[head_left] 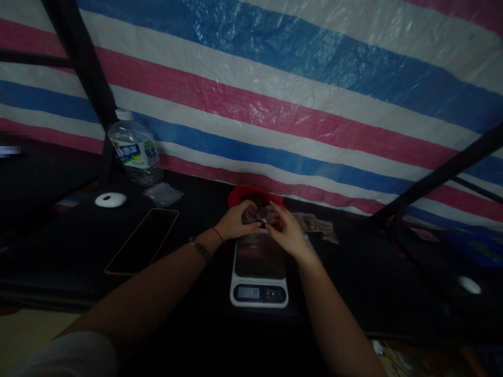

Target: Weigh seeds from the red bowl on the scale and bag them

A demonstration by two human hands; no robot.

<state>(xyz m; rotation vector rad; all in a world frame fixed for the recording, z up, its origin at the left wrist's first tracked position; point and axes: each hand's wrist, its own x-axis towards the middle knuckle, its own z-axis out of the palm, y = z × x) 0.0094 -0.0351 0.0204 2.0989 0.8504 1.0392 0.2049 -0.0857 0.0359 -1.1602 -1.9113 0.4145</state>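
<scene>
My left hand (237,220) and my right hand (288,229) meet above the far end of a white kitchen scale (260,256). Both are closed, fingers curled around a small see-through item (264,213) that looks like a clear plastic bag; dim light blurs its exact form. Just behind them lies an open red bag (236,196) with dark brown bits inside, partly covered by my fingers. The scale has a bare metal plate and a lit display. Right of my right hand lie small clear bags (328,230) filled with brown pieces.
A large clear plastic bottle (135,149) stands at the back left, with clear plastic bags (163,193) before it. A phone (143,241) and a white oval object (110,199) lie on the black table (373,277). Dark metal bars (80,63) and a striped sheet (275,110) rise behind.
</scene>
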